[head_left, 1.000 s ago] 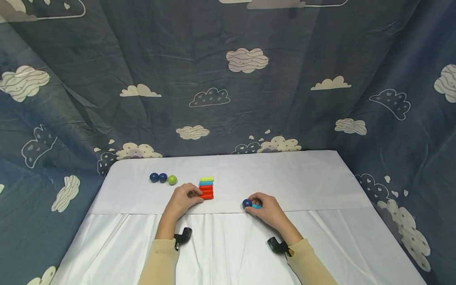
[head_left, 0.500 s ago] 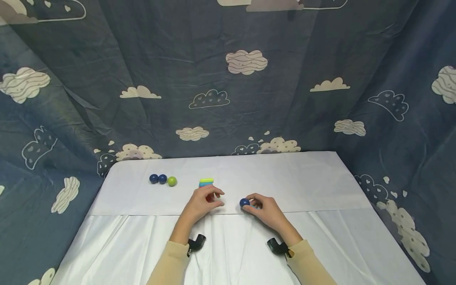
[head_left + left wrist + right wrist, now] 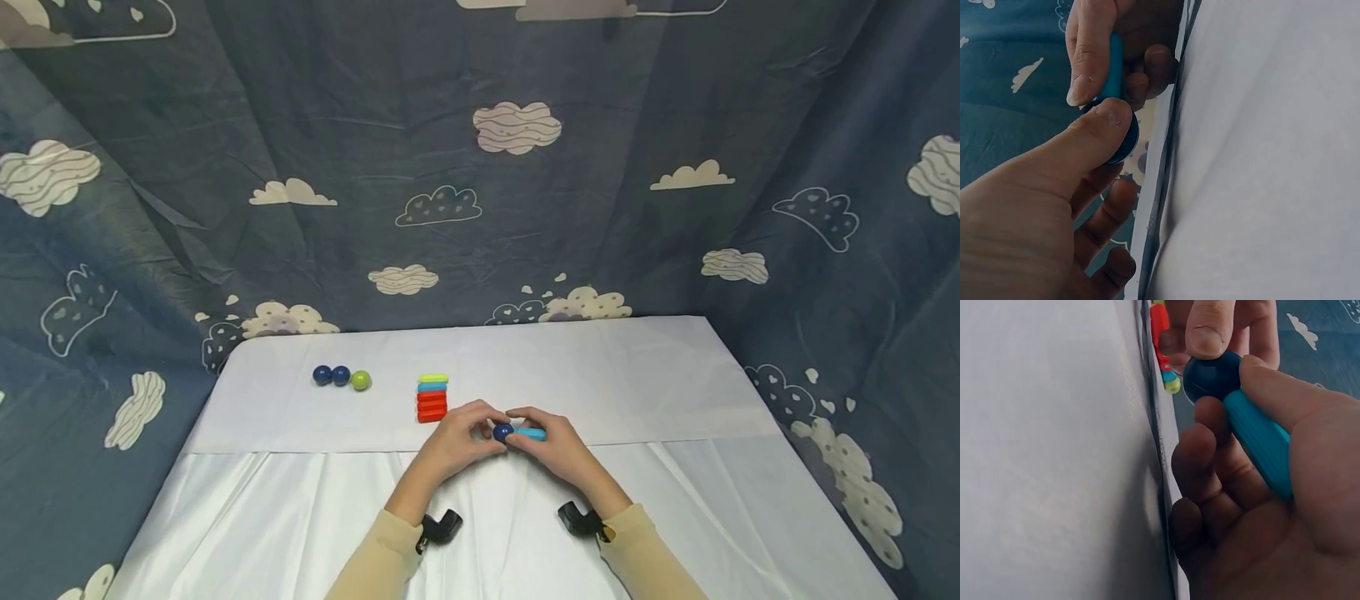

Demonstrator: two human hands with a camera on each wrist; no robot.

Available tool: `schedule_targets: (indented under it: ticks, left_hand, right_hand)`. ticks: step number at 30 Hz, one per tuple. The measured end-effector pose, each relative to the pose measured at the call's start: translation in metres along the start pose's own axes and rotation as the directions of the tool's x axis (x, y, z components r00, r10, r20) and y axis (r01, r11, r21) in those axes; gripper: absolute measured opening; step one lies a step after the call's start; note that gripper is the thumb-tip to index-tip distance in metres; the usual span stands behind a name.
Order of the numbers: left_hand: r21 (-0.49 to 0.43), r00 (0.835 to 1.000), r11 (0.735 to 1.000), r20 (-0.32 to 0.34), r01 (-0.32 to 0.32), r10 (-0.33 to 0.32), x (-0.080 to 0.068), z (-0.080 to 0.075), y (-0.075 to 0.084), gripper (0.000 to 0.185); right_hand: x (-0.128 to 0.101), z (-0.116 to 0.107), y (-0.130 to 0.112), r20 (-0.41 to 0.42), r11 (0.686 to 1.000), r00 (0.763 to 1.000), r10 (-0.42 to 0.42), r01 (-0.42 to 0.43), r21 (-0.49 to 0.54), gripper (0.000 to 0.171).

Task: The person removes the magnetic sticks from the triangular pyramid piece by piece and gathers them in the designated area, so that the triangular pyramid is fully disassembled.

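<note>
Both hands meet over the table at a dark blue ball [image 3: 1212, 376] joined end-on to a light blue ridged rod [image 3: 1261, 442]. My left hand [image 3: 461, 437] pinches the ball, its thumb lying over it in the left wrist view. My right hand [image 3: 555, 446] holds the rod, with thumb and index fingertips where rod and ball meet. The rod's far end lies against the right palm. Left of the hands, a column of short rods lies side by side: a yellow-green rod [image 3: 433, 378], a light blue rod [image 3: 432, 387] and several red rods [image 3: 432, 407].
Two dark blue balls [image 3: 332, 376] and a green ball [image 3: 361, 381] sit in a row at the back left of the white-covered table [image 3: 600, 367]. A dark cloud-patterned curtain [image 3: 442, 150] hangs behind and beside the table.
My left hand has left the red rods, moved right and taken hold of the ball. My right hand has shifted slightly, carrying the ball and rod a little left.
</note>
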State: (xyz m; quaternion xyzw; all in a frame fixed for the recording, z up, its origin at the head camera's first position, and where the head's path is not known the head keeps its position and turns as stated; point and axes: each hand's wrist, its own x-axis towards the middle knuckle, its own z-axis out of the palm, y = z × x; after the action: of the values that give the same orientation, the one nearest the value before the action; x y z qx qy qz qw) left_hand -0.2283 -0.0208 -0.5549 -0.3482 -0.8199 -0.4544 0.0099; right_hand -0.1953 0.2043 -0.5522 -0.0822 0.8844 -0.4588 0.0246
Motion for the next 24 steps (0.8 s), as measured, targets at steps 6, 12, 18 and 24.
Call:
schedule_targets:
  ticks: [6,12,18,24]
  left_hand:
    - [0.020,0.998,0.998,-0.027,0.052,-0.052,-0.001,-0.005,-0.005,0.034]
    - [0.006,0.989,0.990,-0.048,0.143,-0.143,-0.002,-0.012,-0.007,0.035]
    - [-0.016,0.982,0.983,-0.056,0.181,-0.181,-0.003,-0.013,-0.006,0.035]
    - [-0.031,0.978,0.981,-0.073,0.192,-0.194,-0.004,-0.016,-0.008,0.031]
  right_hand:
    - [0.002,-0.004,0.009,0.003,0.992,1.000,0.021,-0.021,0.128,0.030]
    - [0.004,-0.011,0.015,0.009,0.962,0.998,0.065,-0.065,0.267,0.024]
    - [0.006,-0.012,0.019,0.015,0.956,0.997,0.075,-0.076,0.284,0.023]
    - [0.006,-0.015,0.022,0.016,0.950,0.996,0.092,-0.093,0.299,0.021]
